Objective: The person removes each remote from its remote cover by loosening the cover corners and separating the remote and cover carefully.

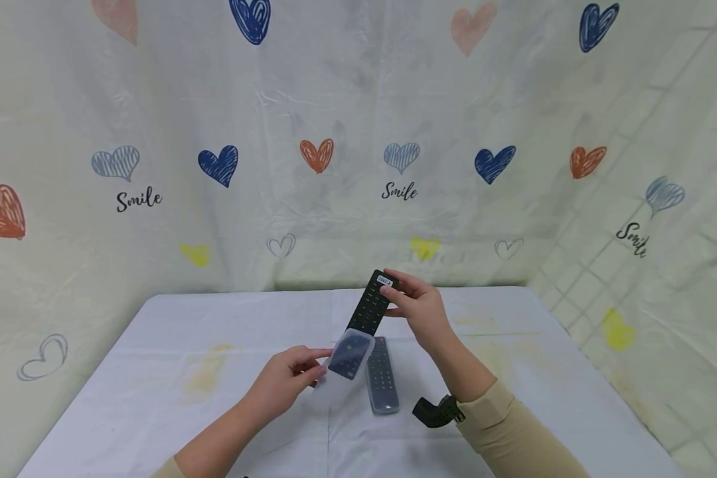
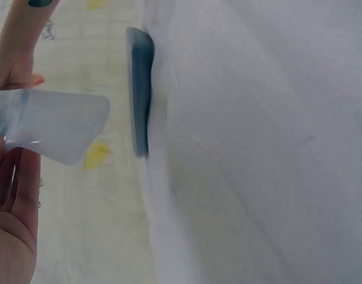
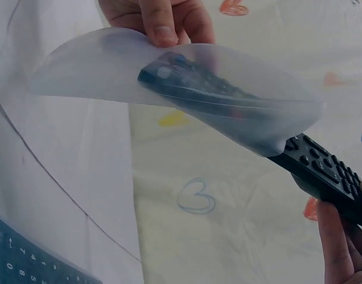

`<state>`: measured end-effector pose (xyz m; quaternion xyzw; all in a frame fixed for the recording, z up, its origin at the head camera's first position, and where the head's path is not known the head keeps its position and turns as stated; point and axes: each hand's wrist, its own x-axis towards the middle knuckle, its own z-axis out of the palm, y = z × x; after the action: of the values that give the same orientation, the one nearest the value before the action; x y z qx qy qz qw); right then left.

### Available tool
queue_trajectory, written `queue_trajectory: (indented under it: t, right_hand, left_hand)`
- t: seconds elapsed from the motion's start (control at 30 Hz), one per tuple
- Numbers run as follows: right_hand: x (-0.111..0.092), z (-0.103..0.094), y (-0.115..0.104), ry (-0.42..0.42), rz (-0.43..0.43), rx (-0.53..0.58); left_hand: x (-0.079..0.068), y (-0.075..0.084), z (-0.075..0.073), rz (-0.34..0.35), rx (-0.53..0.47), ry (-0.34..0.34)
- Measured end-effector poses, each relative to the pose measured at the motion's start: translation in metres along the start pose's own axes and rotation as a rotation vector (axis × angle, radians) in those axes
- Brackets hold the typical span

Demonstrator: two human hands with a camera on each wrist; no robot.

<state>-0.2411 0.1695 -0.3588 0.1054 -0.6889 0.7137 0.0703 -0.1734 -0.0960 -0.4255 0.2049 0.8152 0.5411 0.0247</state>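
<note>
A black remote control point(image 1: 372, 307) is held up over the table, its far end pinched by my right hand point(image 1: 412, 302). Its near end sits inside a translucent silicone cover point(image 1: 345, 362), which my left hand point(image 1: 289, 378) pinches at the edge. In the right wrist view the remote point(image 3: 323, 171) slides partway into the cover point(image 3: 169, 77), with left fingers point(image 3: 160, 21) gripping the cover's top. The left wrist view shows the cover point(image 2: 51, 124) above my left palm point(image 2: 12, 219). A second remote point(image 1: 382, 375), in a clear cover, lies flat on the table below.
The table point(image 1: 185, 372) wears a white cloth with faint yellow stains. A heart-printed sheet point(image 1: 334, 133) hangs behind and to the right. The second remote point(image 2: 139, 89) shows edge-on in the left wrist view. A black wrist camera mount point(image 1: 436, 411) sits on my right forearm.
</note>
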Motion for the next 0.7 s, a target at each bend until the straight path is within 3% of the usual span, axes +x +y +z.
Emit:
queue_trajectory:
  t: [0.27,0.47,0.7]
  right_hand:
    - [0.003,0.002,-0.002,-0.003,-0.016,0.002]
    - [0.003,0.002,-0.003,0.019,-0.008,-0.01]
    - [0.002,0.0,-0.003,0.024,-0.006,-0.004]
  left_hand:
    - [0.0,-0.001,0.004,-0.02,-0.027,0.058]
    - [0.0,0.001,0.01,0.026,0.014,0.107]
    - [-0.002,0.001,0.01,0.026,0.071,0.114]
